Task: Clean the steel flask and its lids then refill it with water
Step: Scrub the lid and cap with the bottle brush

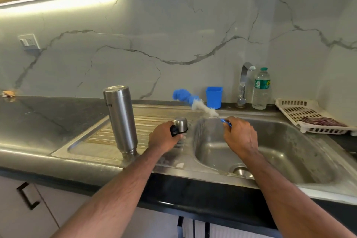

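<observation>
Head view, and two bare forearms are seen reaching up from the bottom of the frame over the dark counter edge (193, 195). At centre, the left hand (164, 139) is curled around a steel lid (180, 124) with a black base, held just over the ridged draining board (108, 131). Right of centre, the right hand (240, 137) is clamped on the thin blue handle of a bottle brush (204, 109), whose white bristles and blue tip are angled up and to the left, blurred. The two hands are held apart, the lid and the brush not touching.

Left of centre, the steel flask (120, 120) is stood upside down on the draining board, mouth down, slightly tilted. Below the right hand, the sink basin (289, 150) is seen with its drain near the lower middle.

Further back, a blue cup (214, 97) is set on the sink's rear ledge, with the tap (243, 83) and a plastic water bottle (261, 89) beside it. At the right edge, a white rack (293, 110) is placed on the counter. A wall switch (29, 41) is mounted at upper left.
</observation>
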A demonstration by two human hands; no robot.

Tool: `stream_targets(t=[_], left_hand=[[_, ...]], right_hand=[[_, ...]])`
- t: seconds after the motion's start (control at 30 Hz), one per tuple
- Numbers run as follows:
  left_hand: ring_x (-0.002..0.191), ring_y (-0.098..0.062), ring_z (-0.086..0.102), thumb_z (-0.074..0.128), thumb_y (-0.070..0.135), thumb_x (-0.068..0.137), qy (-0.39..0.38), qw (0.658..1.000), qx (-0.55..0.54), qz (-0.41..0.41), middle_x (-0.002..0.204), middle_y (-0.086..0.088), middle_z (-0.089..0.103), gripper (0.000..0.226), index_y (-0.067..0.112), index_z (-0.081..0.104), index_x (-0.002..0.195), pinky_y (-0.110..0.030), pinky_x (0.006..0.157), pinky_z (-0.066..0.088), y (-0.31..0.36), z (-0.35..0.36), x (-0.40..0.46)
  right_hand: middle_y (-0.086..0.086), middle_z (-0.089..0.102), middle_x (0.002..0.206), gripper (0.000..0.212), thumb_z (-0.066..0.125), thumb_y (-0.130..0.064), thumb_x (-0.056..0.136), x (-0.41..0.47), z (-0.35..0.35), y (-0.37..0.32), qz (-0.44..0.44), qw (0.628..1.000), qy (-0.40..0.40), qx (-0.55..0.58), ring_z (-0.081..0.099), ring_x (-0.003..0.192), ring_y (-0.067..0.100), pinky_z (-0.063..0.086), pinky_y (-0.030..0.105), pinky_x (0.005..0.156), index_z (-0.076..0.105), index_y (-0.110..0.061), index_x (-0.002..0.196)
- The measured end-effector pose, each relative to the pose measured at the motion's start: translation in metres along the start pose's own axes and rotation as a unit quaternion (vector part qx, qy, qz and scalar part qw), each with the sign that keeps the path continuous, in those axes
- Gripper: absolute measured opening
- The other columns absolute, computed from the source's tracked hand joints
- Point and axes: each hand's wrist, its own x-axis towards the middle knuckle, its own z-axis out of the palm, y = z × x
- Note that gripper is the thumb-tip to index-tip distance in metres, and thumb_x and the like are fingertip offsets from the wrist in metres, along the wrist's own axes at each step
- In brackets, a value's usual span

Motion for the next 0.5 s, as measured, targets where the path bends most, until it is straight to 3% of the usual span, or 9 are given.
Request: stream_targets(t=[0.07,0.17,0.2,0.27,0.33,0.43,0.5], left_hand=[[0.093,-0.017,0.064,0.078,0.044,0.084,0.069,0.997,-0.025,0.012,0.098,0.008,0.065,0.035,0.025,0.065,0.11,-0.036,0.081,0.054,0.001,0.009,0.001],[0.084,-0.011,0.061,0.084,0.033,0.08,0.151,0.964,-0.217,0.018,0.093,0.007,0.065,0.033,0.021,0.064,0.103,-0.02,0.072,0.049,0.019,0.013,0.004],[0.086,-0.011,0.064,0.087,0.028,0.078,0.136,0.945,-0.298,0.002,0.095,0.007,0.067,0.036,0.02,0.065,0.106,-0.016,0.074,0.05,0.027,0.015,0.009],[0.092,-0.014,0.07,0.09,0.021,0.073,0.076,0.899,-0.43,-0.026,0.101,0.002,0.073,0.039,0.022,0.07,0.107,-0.026,0.084,0.056,0.045,0.023,0.02],[0.093,-0.016,0.071,0.086,0.011,0.079,0.022,0.861,-0.506,-0.042,0.102,-0.006,0.076,0.026,0.022,0.073,0.098,-0.034,0.087,0.056,0.065,0.037,0.03],[0.103,-0.021,0.071,0.073,0.015,0.094,-0.063,0.758,-0.64,-0.104,0.115,-0.016,0.073,0.015,0.01,0.067,0.107,-0.033,0.087,0.058,0.096,0.062,0.042],[0.103,-0.021,0.071,0.071,0.027,0.095,-0.091,0.756,-0.635,-0.127,0.114,-0.008,0.073,0.025,0.014,0.062,0.115,-0.032,0.075,0.057,0.113,0.073,0.048]], right_hand=[[0.002,0.065,0.085,0.02,0.051,-0.033,0.102,0.004,0.002,0.005,0.019,0.998,-0.002,0.052,0.059,0.079,0.027,0.047,0.036,0.07,0.065,-0.021,0.094],[0.003,0.062,0.075,0.027,0.049,-0.037,0.102,0.011,-0.004,0.026,0.028,0.993,-0.017,0.11,0.06,0.075,0.031,0.042,0.035,0.067,0.063,-0.017,0.089],[0.003,0.062,0.073,0.03,0.049,-0.038,0.103,0.014,-0.01,0.037,0.022,0.993,-0.026,0.112,0.06,0.075,0.03,0.041,0.035,0.066,0.063,-0.016,0.087],[0.002,0.063,0.072,0.034,0.047,-0.041,0.103,0.016,-0.025,0.065,0.013,0.995,-0.05,0.082,0.06,0.075,0.028,0.044,0.037,0.067,0.063,-0.017,0.085],[0.0,0.066,0.075,0.039,0.044,-0.046,0.103,0.013,-0.041,0.093,0.023,0.996,-0.07,0.042,0.063,0.077,0.027,0.049,0.039,0.07,0.065,-0.019,0.084],[0.002,0.069,0.083,0.042,0.04,-0.046,0.104,0.007,-0.056,0.123,0.036,0.996,-0.082,0.014,0.066,0.085,0.026,0.05,0.038,0.076,0.069,-0.022,0.086],[-0.002,0.068,0.083,0.041,0.041,-0.042,0.106,0.01,-0.059,0.127,0.038,0.996,-0.083,0.025,0.063,0.085,0.021,0.044,0.033,0.073,0.071,-0.022,0.087]])
